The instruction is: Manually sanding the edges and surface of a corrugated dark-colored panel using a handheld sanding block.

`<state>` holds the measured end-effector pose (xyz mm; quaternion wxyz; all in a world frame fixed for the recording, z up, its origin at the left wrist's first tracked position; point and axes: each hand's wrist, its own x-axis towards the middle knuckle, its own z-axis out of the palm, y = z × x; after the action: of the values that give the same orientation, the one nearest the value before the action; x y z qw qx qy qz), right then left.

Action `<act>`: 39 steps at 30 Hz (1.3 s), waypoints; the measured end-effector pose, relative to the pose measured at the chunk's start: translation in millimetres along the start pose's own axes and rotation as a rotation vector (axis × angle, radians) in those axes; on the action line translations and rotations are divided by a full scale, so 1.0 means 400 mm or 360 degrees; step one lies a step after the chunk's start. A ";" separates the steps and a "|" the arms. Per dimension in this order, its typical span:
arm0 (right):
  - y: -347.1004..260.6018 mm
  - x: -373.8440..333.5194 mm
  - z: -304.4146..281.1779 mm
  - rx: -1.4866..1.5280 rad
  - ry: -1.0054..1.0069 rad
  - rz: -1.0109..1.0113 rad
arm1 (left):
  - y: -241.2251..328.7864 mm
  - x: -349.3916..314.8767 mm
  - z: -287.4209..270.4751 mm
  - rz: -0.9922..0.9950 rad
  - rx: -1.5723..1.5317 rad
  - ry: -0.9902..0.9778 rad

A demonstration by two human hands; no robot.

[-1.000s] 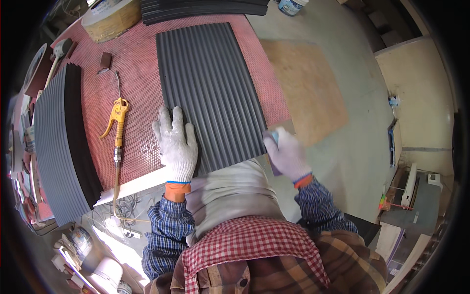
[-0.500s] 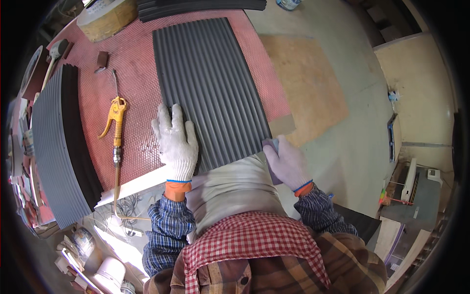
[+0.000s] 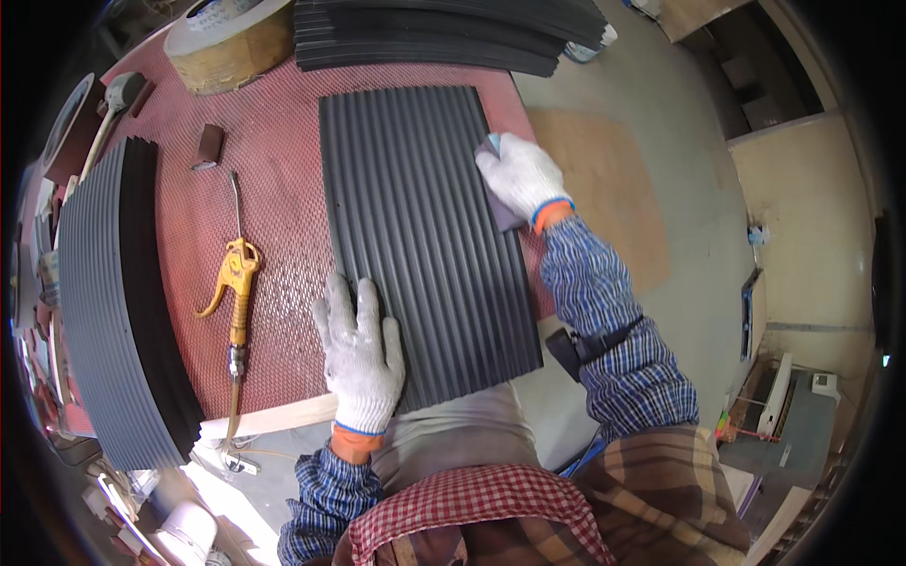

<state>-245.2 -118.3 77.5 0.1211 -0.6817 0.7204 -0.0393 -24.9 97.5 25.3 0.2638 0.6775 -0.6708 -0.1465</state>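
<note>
A dark grey ribbed panel lies on the red mesh-covered table, its near edge against my apron. My left hand, in a white knit glove, rests on the panel's near left edge with fingers stretched out. Along the far part of the right edge, my gloved right hand is closed on a thin purple-grey sheet pressed to that edge. I cannot tell whether the sheet is cloth or abrasive paper; my fingers partly cover it.
A yellow air blow gun with its hose lies left of the panel, below a small brown block. Stacked ribbed panels stand at the left and back. A wide tape roll sits at the far left.
My right hand has slid the purple-grey sheet away from me along the panel's right edge, from the near corner. My left hand stays on the left edge. The view has shifted slightly.
</note>
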 end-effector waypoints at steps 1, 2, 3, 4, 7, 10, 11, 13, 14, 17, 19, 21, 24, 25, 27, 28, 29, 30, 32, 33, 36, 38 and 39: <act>-0.017 0.045 -0.010 -0.0018 0.0010 -0.0024 | -0.002 -0.003 -0.003 -0.0018 -0.0004 -0.0025; -0.033 0.084 -0.021 -0.0023 0.0033 -0.0057 | -0.001 -0.003 -0.009 -0.0029 -0.0013 -0.0037; -0.045 0.135 -0.015 -0.0029 0.0026 -0.0066 | -0.004 -0.005 -0.012 -0.0044 0.0000 -0.0022; -0.057 0.178 -0.019 -0.0020 0.0026 -0.0061 | -0.004 -0.007 -0.014 -0.0049 -0.0015 -0.0037; -0.074 0.304 -0.023 -0.0062 0.0026 -0.0096 | 0.006 0.001 -0.015 -0.0068 0.0025 -0.0065; -0.083 0.336 -0.033 -0.0062 -0.0047 -0.0044 | 0.007 -0.007 -0.012 -0.0055 -0.0016 -0.0048; -0.080 0.328 -0.034 -0.0058 0.0006 -0.0038 | 0.010 -0.005 -0.009 -0.0053 -0.0024 -0.0008; -0.066 0.274 -0.010 -0.0043 0.0080 -0.0049 | 0.007 -0.010 -0.007 -0.0055 -0.0042 0.0022; -0.050 0.237 0.000 -0.0017 0.0101 -0.0076 | 0.004 -0.006 -0.006 -0.0049 -0.0045 0.0042; -0.008 0.053 -0.005 -0.0001 0.0073 -0.0064 | 0.005 0.006 0.005 0.0048 -0.0091 0.0114; 0.019 -0.071 0.002 0.0021 0.0021 -0.0015 | 0.011 0.010 0.004 0.0070 0.0001 0.0166; 0.042 -0.206 0.012 0.0094 -0.0003 0.0014 | 0.005 0.011 0.007 0.0051 -0.0045 0.0174; 0.082 -0.405 0.022 0.0081 -0.0056 0.0057 | 0.005 0.011 0.013 0.0069 -0.0021 0.0168; 0.092 -0.471 0.023 0.0115 -0.0055 0.0043 | 0.001 0.006 0.015 0.0074 0.0001 0.0222; 0.115 -0.592 0.040 0.0211 -0.0026 0.0048 | -0.004 0.001 0.019 0.0071 0.0027 0.0252; 0.121 -0.639 0.038 0.0212 -0.0023 0.0047 | -0.006 -0.002 0.022 0.0040 0.0041 0.0233; 0.128 -0.686 0.021 0.0236 -0.0127 0.0151 | 0.002 -0.001 0.024 0.0022 0.0032 0.0208; 0.131 -0.716 0.013 0.0276 -0.0241 0.0240 | 0.001 -0.001 0.023 0.0027 0.0031 0.0207; 0.131 -0.752 -0.002 0.0288 -0.0310 0.0303 | -0.005 -0.006 0.021 0.0117 0.0034 0.0209; 0.132 -0.763 -0.008 0.0294 -0.0376 0.0372 | 0.001 -0.012 0.023 0.0119 0.0031 0.0206; 0.122 -0.747 -0.016 0.0497 -0.0271 0.0383 | 0.016 -0.028 0.028 0.0142 0.0075 0.0192; 0.114 -0.732 -0.019 0.0438 -0.0285 0.0358 | 0.019 -0.030 0.028 0.0099 0.0024 0.0184; 0.111 -0.722 -0.016 0.0387 -0.0304 0.0311 | 0.021 -0.030 0.029 0.0097 0.0026 0.0184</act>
<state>-277.9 170.3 108.8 0.2736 -0.5895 0.7584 -0.0492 -38.8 107.8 18.7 0.3011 0.6662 -0.6758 -0.0936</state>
